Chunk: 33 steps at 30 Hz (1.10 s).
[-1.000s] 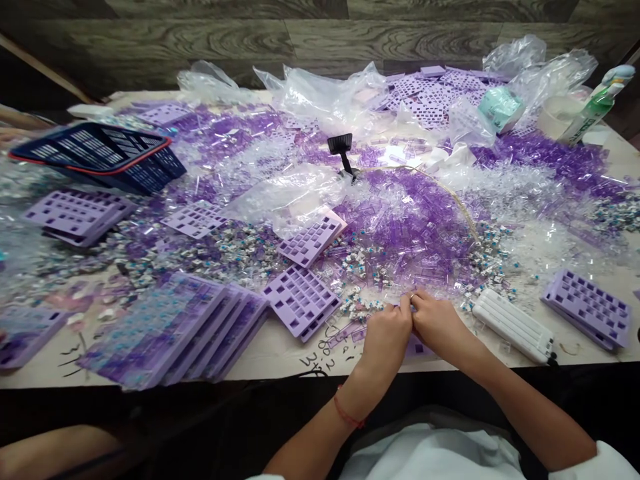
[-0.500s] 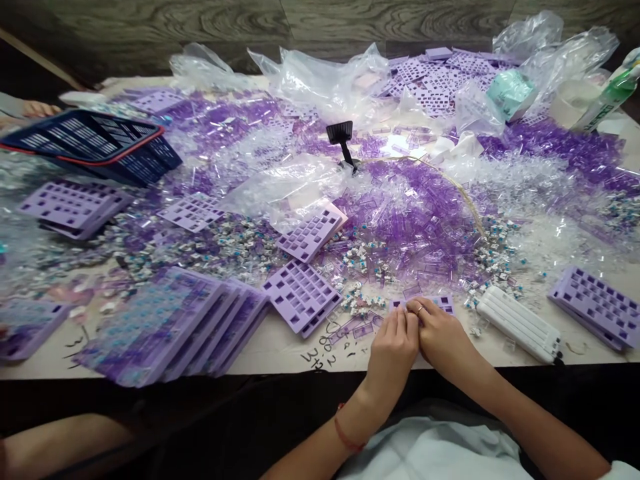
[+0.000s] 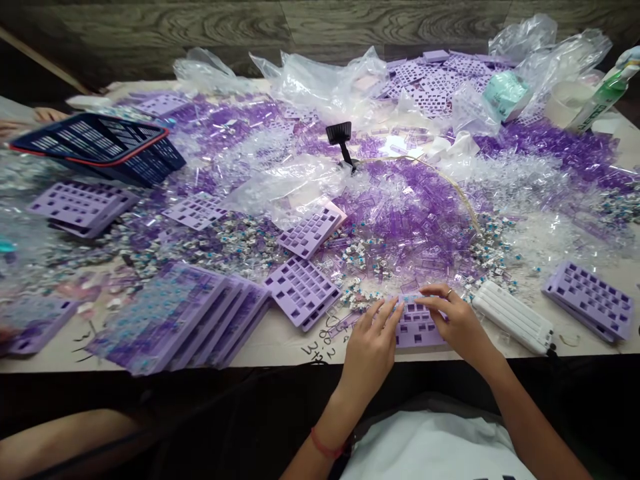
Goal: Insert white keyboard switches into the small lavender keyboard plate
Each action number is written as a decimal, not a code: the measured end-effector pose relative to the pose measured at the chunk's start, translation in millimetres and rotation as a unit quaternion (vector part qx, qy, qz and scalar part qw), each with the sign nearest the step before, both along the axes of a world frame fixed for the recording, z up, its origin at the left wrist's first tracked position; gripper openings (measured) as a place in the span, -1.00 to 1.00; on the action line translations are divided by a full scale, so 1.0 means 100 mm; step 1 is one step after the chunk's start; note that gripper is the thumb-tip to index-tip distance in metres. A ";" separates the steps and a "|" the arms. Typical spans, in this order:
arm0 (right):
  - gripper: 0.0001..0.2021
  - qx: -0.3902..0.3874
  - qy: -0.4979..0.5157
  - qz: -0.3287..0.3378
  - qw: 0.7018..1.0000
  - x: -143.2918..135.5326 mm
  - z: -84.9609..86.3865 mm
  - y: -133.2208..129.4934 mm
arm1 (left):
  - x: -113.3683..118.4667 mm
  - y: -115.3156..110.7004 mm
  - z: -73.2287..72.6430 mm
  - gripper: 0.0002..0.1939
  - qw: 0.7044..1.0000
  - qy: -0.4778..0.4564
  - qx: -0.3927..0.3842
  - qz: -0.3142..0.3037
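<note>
A purple keyboard frame (image 3: 417, 337) lies on the tabletop (image 3: 295, 348) under the fingers (image 3: 390, 327), probably light, stiff and smooth, best held by its side edges. The left hand (image 3: 370, 345) spreads over its left side; the right hand (image 3: 460, 325) bends over its right; whether either pinches anything, I cannot tell. Loose switches (image 3: 361, 293) lie beyond the left fingers.

Bare tabletop (image 3: 289, 348) lies between the slanted purple stack (image 3: 200, 317) and the left hand (image 3: 373, 333) — the white case (image 3: 513, 317) blocks rightward; ahead, purple pieces (image 3: 413, 213) seem heaped solid.
</note>
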State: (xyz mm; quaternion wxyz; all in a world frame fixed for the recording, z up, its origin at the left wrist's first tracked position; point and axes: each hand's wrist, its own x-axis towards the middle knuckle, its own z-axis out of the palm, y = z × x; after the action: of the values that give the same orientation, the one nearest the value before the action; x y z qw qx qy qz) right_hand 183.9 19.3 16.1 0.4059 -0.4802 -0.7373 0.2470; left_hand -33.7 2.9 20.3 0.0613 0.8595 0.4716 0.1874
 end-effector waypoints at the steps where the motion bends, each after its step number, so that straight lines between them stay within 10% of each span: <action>1: -0.64 -0.002 0.011 -0.004 1.000 0.00 0.00 0.00 | 0.01 0.00 -0.01 -0.45 1.000 0.014 0.000 -0.003; 12: -0.85 -0.012 0.044 -0.006 0.999 -0.13 -0.12 -0.01 | 0.10 -0.06 -0.08 -0.39 0.994 0.107 0.013 -0.004; 33: -0.74 0.019 0.036 -0.019 0.999 -0.17 -0.16 -0.06 | 0.12 0.00 -0.13 -0.58 0.997 -0.080 -0.001 0.015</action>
State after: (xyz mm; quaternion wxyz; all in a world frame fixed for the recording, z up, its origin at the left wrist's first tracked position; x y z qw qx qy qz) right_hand 166.9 12.9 0.4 0.4462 -0.4767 -0.7176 0.2425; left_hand -21.5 3.3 6.9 0.0973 0.8345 0.4780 0.2563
